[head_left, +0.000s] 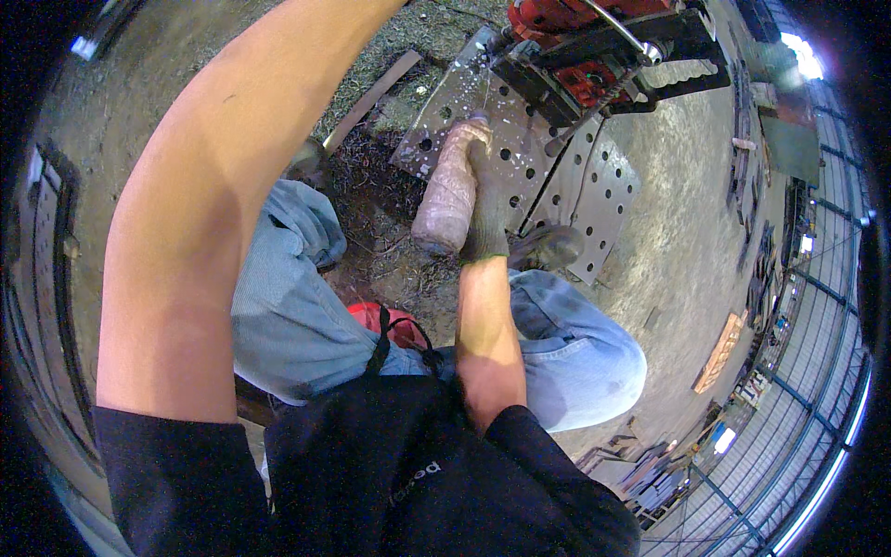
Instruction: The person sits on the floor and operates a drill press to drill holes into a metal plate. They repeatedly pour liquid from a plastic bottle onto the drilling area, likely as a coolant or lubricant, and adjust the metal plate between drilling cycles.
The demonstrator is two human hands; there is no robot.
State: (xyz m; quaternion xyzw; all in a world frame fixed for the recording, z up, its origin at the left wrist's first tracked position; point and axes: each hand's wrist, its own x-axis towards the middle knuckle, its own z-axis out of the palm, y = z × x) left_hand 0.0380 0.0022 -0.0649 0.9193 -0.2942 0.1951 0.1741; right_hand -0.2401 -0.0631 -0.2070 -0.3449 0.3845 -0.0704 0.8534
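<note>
Gripping bottle, right hand; left hand unseen, can't tell. White lettering on black shirt.

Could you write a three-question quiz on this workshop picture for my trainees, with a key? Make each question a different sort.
1. Multiple choice: What does the right hand hold?
A a hammer
B a bottle
C a brush

2. True or false: The left hand is in view.

3. Fill the gap: The metal plate by the red and black machine is dotted with round ___.

Key:
1. B, a bottle
2. False; the left arm runs off the top edge
3. holes
</note>
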